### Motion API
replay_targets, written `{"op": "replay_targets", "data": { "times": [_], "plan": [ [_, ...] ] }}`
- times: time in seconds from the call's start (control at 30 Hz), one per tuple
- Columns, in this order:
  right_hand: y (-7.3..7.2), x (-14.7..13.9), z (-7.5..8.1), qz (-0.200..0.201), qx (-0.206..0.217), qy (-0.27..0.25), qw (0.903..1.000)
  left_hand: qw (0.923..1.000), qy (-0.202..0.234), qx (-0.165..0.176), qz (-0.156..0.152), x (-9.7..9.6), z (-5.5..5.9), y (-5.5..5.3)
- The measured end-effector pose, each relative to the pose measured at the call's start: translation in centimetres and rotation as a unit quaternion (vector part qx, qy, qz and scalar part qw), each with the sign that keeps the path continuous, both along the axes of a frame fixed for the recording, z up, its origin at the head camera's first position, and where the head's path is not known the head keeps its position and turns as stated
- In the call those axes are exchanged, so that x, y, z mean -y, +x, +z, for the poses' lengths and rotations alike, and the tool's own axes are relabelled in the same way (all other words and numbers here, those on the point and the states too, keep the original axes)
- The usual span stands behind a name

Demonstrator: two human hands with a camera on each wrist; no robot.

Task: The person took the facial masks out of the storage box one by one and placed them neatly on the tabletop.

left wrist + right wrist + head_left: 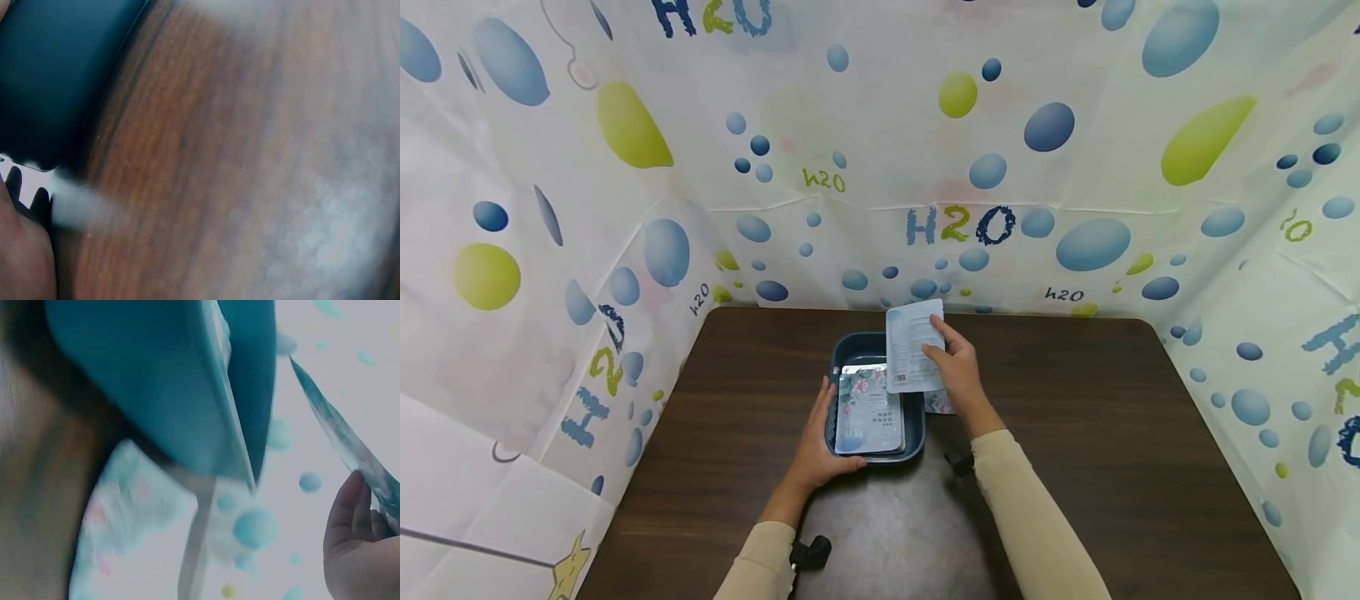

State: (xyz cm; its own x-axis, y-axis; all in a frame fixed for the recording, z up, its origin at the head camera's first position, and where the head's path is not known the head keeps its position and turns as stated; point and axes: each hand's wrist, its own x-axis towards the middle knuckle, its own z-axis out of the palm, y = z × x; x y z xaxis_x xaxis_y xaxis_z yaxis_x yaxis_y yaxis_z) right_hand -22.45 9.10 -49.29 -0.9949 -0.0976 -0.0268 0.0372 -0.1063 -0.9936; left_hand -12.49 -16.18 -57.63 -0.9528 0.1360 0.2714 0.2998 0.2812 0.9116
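Observation:
A dark blue plastic tray point(917, 429) stands on the table, with flat floral packets point(868, 417) lying inside it. My left hand point(817, 442) grips the tray's near left corner, fingers along the side wall and thumb at the front rim. Between thumb and fingers, my right hand point(957, 367) pinches a pale blue packet point(912, 346), its printed text side up, over the tray's right part. In the right wrist view this packet point(350, 434) appears edge-on, apart from the tray. Another floral packet point(937, 403) lies beside the tray's right wall, partly hidden by the held one.
The dark wooden table point(1075, 467) spreads out on both sides of the tray. Behind and beside it hangs a white sheet point(880, 150) with blue and green dots. A black wrist camera point(811, 552) sits on the left sleeve.

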Motion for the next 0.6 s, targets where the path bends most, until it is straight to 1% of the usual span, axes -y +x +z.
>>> {"op": "replay_targets", "data": {
  "times": [0.03,0.07,0.2,0.3,0.43,0.5,0.6],
  "plan": [
    [-0.3,-0.6,0.3,-0.008,-0.001,-0.002,1.0000,1.0000,0.002,-0.001,-0.001,-0.1,0.6,0.2],
    [-0.6,-1.3,0.6,-0.016,-0.002,-0.002,0.9999,1.0000,0.004,-0.001,-0.002,-0.1,0.7,0.2],
    [-1.7,-4.3,1.1,-0.049,0.003,0.013,0.9987,1.0000,0.001,0.003,-0.004,-0.1,0.5,0.2],
    [-2.4,-6.6,0.8,-0.074,0.018,0.033,0.9965,1.0000,-0.007,0.006,0.001,0.2,-1.1,-0.3],
    [-3.1,-9.7,-0.2,-0.096,0.045,0.062,0.9924,0.9998,-0.019,0.002,0.008,0.6,-3.2,-1.0],
    [-3.2,-11.1,-0.9,-0.098,0.060,0.082,0.9900,0.9997,-0.021,0.000,0.008,0.7,-3.5,-1.1],
    [-3.3,-13.1,-2.2,-0.100,0.076,0.114,0.9856,0.9998,-0.020,-0.001,0.006,0.8,-3.6,-1.2]
  ]
}}
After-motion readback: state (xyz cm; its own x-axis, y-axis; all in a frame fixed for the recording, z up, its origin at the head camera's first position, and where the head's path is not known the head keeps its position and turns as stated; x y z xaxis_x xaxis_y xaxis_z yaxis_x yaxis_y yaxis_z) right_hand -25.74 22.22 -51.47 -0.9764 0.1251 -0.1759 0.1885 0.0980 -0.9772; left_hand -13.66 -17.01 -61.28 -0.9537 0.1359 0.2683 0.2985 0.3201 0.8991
